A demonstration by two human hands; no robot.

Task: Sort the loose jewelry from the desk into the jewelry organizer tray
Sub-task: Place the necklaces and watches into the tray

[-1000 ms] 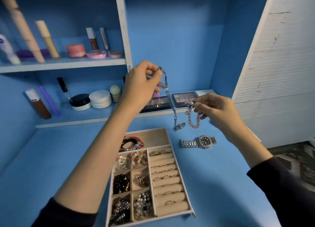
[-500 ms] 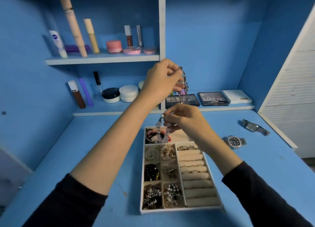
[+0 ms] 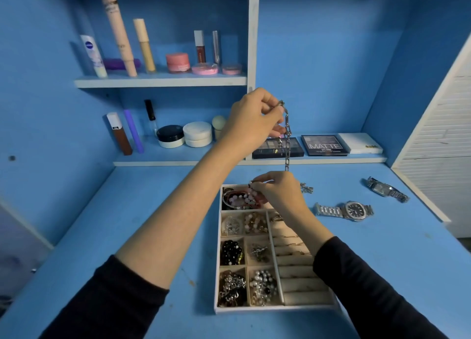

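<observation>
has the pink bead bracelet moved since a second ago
Yes: the bracelet went left, from right of the tray into its far compartment, right hand pinching it.

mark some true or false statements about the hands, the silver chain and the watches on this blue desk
1. The left hand pinches the silver link chain, which hangs from it. True.
2. The right hand holds nothing. False: it pinches the pink bead bracelet over the white organizer tray's far compartment.
3. The round-dial silver watch and the rectangular silver watch lie inside the tray. False: both lie on the blue desk, right of it.
4. The beige ring rolls fill the tray's right side. True.
</observation>
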